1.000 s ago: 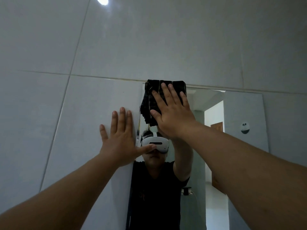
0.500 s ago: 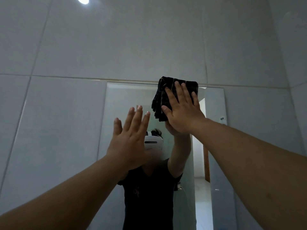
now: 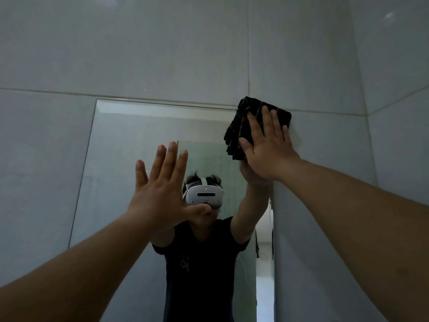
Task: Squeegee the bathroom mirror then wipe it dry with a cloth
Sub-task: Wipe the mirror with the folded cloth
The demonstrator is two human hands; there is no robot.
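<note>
The frameless mirror (image 3: 130, 145) is set flush in the grey tiled wall, and a person in a dark shirt with a white headset is reflected in it. A folded dark cloth (image 3: 241, 131) with thin light stripes sits at the mirror's top right corner. My right hand (image 3: 267, 147) presses it flat against the glass, fingers spread over it. My left hand (image 3: 160, 191) is raised in front of the mirror's middle, palm forward, fingers apart and holding nothing; whether it touches the glass is unclear. No squeegee is in view.
Grey wall tiles (image 3: 162, 47) surround the mirror. A side wall (image 3: 404, 140) meets the mirror wall in a corner close on the right. The reflection shows a bright doorway (image 3: 263, 287) behind the person.
My right hand has slid the cloth rightward along the mirror's top edge, from the left corner to the right corner. My left hand left the wall tile and now hovers before the mirror's middle.
</note>
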